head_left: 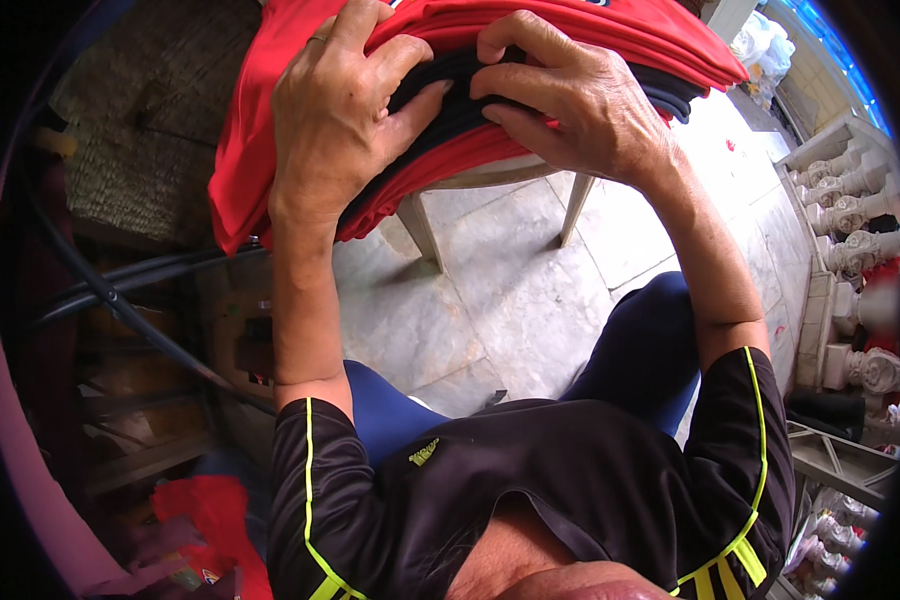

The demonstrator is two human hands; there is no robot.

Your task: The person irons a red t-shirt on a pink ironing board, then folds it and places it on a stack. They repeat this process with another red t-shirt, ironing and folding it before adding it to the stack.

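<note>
A thick stack of folded red cloth (660, 40), seemingly garments, lies at the top of the view, with dark folded cloth (458, 82) layered between the red. My left hand (345, 120) is closed over the stack's near edge, its thumb against the dark layers and some fingers curled over the red. Facing it, my right hand (595, 110) has bent fingers pressed into the same dark edge. How much cloth lies inside each grip is partly hidden by the fingers. A red flap hangs down beside my left wrist.
A pale stool or chair (420, 235) stands under the stack on a marble-like tiled floor (510, 290). Dark metal bars (120, 290) cross at the left. Red cloth (205, 530) lies lower left. A white balustrade (850, 215) and plastic bags (763, 50) are at the right.
</note>
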